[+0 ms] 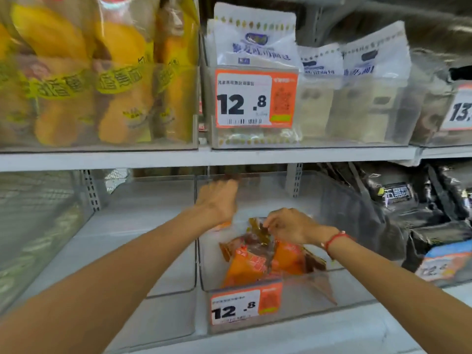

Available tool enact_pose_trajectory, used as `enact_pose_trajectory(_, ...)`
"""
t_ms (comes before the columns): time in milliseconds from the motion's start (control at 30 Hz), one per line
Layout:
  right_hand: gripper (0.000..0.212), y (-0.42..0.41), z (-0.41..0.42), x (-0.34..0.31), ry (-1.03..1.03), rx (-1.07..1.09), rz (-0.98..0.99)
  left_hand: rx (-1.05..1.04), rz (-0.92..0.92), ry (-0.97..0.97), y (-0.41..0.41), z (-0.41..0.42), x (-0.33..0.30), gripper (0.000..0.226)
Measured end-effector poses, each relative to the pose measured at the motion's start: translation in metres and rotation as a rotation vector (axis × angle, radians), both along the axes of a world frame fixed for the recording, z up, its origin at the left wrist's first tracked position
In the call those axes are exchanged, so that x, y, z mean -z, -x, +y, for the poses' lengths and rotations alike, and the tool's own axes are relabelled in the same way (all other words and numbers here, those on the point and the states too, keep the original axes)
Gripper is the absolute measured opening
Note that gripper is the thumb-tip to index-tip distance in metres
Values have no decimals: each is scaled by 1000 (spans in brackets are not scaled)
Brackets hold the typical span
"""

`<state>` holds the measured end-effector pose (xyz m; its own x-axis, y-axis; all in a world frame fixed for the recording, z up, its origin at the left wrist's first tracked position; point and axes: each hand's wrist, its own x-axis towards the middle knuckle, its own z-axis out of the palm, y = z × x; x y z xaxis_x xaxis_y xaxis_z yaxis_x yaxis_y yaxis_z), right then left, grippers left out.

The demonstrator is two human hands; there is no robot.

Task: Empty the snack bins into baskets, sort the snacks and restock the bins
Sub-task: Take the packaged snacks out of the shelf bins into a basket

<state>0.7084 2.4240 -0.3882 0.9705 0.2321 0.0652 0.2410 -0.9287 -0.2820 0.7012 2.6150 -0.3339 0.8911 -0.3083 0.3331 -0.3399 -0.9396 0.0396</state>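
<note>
On the lower shelf stands a clear plastic bin with a 12.8 price tag on its front. Inside it sit orange and brown snack packets. My right hand pinches the top edge of one packet at the bin's middle. My left hand reaches deeper into the same bin, fingers stretched toward the back; its fingertips are blurred and an orange packet edge shows just under the wrist. To the left is another clear bin with nothing visible inside.
Above, the upper shelf carries a bin of yellow bread bags, and white snack bags sit behind a 12.8 tag. Black packets fill the bin to the right. A frosted bin stands at far left.
</note>
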Motion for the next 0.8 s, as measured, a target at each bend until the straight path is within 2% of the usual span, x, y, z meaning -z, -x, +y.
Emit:
enact_pose_trajectory(67, 27, -22, -5, 6, 93, 40, -17, -78, 29, -195, -19, 0, 5, 37)
enact_pose_trajectory(133, 30, -39, -7, 10, 99, 97, -29, -139, 118, -355, -35, 1, 12, 51)
enact_pose_trajectory(200, 46, -42, -4, 10, 70, 109, 110, -183, 157, -428, -42, 1, 15, 56)
enact_pose_trajectory(267, 63, -28, 3, 5, 115, 84, 310, -168, 77, -433, -44, -2, 11, 43)
enact_pose_trajectory(300, 64, -14, 8, -2, 209, 61, 348, -157, 46, -446, -43, -3, 8, 33)
enact_pose_trajectory(333, 62, 0, 13, -14, 261, 34, 347, -159, 44, -462, -39, -4, 6, 26)
enact_pose_trajectory(400, 59, 19, 24, -39, 203, 42, 321, -170, 87, -473, -33, -6, 7, 12)
enact_pose_trajectory(467, 57, 49, 33, -63, 168, 70, 322, -141, 83, -421, -29, -4, 5, 7)
enact_pose_trajectory(567, 60, 28, 27, -37, 63, 164, 357, -75, -13, -259, -8, 0, -5, 13)
enact_pose_trajectory(700, 42, 7, 14, -3, -92, 120, 90, -11, -121, -1, 43, 16, -13, 22)
enact_pose_trajectory(800, 24, 36, 4, -18, -145, 87, -140, 59, -162, 258, 89, 34, -16, 35)
